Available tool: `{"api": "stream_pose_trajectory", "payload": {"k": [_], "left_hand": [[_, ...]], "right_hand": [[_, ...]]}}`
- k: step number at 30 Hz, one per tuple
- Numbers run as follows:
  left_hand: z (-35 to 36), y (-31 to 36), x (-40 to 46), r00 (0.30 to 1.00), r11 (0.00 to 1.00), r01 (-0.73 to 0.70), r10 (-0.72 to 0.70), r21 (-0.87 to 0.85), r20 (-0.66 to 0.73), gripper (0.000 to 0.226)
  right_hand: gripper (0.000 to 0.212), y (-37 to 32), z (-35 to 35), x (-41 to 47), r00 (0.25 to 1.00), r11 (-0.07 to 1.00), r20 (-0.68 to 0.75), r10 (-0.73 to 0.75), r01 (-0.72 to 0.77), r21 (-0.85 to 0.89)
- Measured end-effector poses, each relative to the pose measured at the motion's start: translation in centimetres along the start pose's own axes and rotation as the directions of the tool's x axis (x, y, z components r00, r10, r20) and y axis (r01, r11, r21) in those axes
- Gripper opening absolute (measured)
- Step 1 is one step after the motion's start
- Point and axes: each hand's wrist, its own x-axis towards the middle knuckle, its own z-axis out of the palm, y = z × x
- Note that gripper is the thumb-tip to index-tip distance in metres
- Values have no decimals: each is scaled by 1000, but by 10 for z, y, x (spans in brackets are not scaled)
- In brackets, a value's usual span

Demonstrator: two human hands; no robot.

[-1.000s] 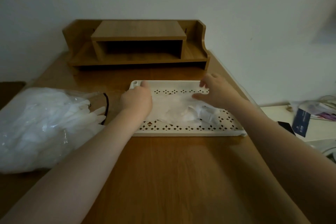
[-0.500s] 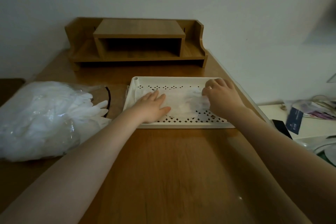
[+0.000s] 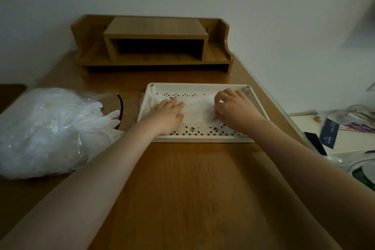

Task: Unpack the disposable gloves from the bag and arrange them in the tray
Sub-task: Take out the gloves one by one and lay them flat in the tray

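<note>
A white perforated tray (image 3: 203, 139) lies on the wooden desk in front of me. Inside it a thin white disposable glove (image 3: 197, 110) is spread flat. My left hand (image 3: 167, 114) presses on the glove's left part with straight fingers. My right hand (image 3: 235, 107) is at the glove's right end, fingers curled and pinching its edge. To the left lies a clear plastic bag (image 3: 40, 128) stuffed with white gloves, several glove fingers (image 3: 105, 119) sticking out of its open mouth toward the tray.
A wooden desk organiser (image 3: 154, 44) stands at the back against the wall. Right of the desk, a lower white surface holds a dark card (image 3: 329, 134), papers and cables. The desk's right edge runs close beside the tray.
My left hand slid left and slightly farther across the glove, flattening it. My right hand's fingers curled tighter on the glove's right end. The view shifted slightly.
</note>
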Motion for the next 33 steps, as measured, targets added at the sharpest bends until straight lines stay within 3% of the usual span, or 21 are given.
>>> {"api": "stream_pose_trajectory", "payload": {"k": [5,8,13,15,18,24,27,30,33], "left_hand": [[-3,-2,-1,999,998,24,-22,54,-48,53],[-8,-2,0,996,995,42,-34,88,-86,57],[-14,10,-1,979,997,-74,79,36,-186,51],[-10,10,0,993,996,-77,80,38,-82,57],[0,4,6,998,994,37,-42,104,48,76],[2,3,20,993,990,103,-109,99,53,109],[-2,3,17,991,992,116,-118,54,54,113],[-12,6,-8,991,996,-84,87,32,-103,89],[-19,8,-37,926,940,-342,336,-7,-171,58]], "right_hand": [[22,1,-21,-7,1000,995,-22,3,-1,96],[23,-4,-26,-9,985,978,157,-68,35,204],[41,-28,-16,9,980,821,176,98,-179,541],[64,-37,0,16,940,824,330,81,-250,509],[87,-29,18,23,882,910,468,58,-240,339],[108,1,21,33,851,935,520,77,-243,259],[115,10,25,29,843,936,519,142,-285,208],[110,9,24,23,835,927,493,244,-350,135],[90,0,9,26,894,863,348,283,-395,314]]}}
